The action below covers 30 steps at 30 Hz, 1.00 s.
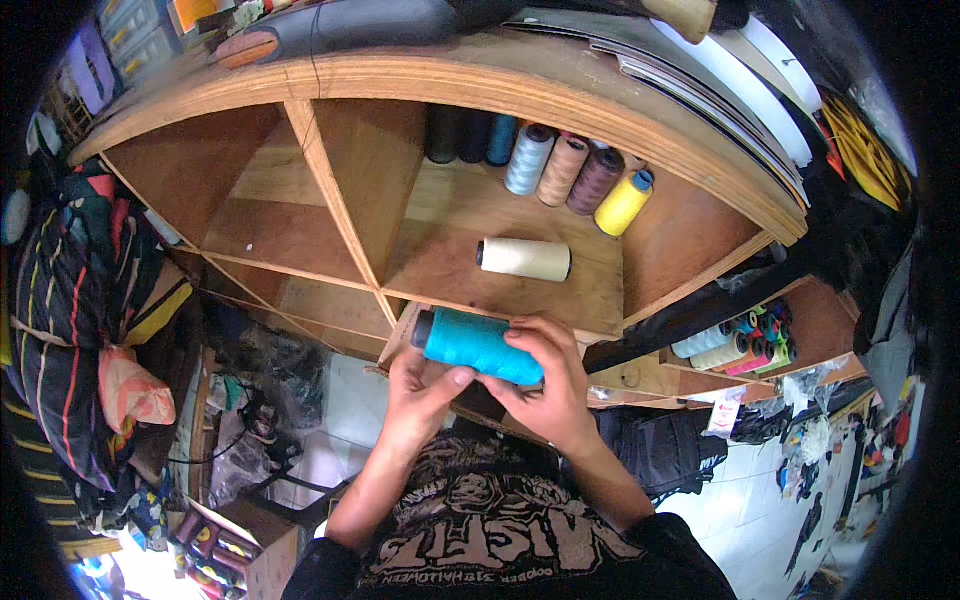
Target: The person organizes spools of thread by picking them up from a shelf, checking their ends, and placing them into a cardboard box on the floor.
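Note:
A turquoise spool of thread [470, 345] lies on its side between my two hands, its dark end pointing left. My left hand [425, 388] is closed on its left part, thumb along the underside. Fingers of my right hand [552, 385] wrap over its right end. Just beyond, a cream spool of thread [525, 259] lies flat on the wooden shelf [425, 265]. Behind it a row of spools stands upright, including a light blue spool [530, 160], a tan spool [563, 170], a brown spool [595, 181] and a yellow spool [624, 204]; darker ones sit in shadow.
A wooden divider [340, 205] splits the shelf unit into compartments. More thread spools [730, 345] fill a lower compartment at the right. Piled cloth [80, 320] hangs at the left. A cardboard box [270, 550] with spools stands at lower left, and a black bag [665, 450] at right.

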Motion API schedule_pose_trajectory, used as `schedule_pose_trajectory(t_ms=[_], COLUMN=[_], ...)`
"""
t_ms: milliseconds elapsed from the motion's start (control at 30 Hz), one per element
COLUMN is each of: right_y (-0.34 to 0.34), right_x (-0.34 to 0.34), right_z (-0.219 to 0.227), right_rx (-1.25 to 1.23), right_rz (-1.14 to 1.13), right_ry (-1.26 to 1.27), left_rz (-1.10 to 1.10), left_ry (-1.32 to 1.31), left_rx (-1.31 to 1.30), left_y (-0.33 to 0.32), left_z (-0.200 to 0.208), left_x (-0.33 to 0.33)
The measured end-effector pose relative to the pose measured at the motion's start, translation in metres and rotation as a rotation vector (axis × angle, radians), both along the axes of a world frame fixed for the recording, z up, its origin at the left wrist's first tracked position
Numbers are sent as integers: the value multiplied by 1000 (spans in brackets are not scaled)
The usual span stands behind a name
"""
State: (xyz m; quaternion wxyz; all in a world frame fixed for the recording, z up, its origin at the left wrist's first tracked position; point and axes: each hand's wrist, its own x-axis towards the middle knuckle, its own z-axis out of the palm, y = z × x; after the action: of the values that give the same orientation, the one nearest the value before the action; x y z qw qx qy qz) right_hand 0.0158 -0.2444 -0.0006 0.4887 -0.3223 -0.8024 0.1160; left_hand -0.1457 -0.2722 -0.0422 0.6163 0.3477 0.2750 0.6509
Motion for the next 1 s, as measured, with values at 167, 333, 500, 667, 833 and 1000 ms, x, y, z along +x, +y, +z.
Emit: schedule_pose_trajectory(t_ms=[167, 333, 500, 667, 833, 1000], right_y=[1, 14, 52, 70, 82, 84], right_x=[0, 14, 19, 27, 34, 27], right_z=[4, -15, -19, -20, -29, -31], right_rx=[-109, -172, -42, -65, -58, -32], right_rz=[-109, -189, -292, -374, -390, -399], right_ry=[41, 15, -85, -338, -325, -335], left_rz=[288, 495, 598, 554, 551, 587], left_ry=[131, 771, 1128, 1142, 1107, 1148], left_rx=[158, 229, 240, 163, 221, 340], left_y=[29, 110, 187, 232, 250, 260], left_z=[16, 59, 52, 39, 24, -2], left_x=[-7, -10, -7, 10, 17, 5])
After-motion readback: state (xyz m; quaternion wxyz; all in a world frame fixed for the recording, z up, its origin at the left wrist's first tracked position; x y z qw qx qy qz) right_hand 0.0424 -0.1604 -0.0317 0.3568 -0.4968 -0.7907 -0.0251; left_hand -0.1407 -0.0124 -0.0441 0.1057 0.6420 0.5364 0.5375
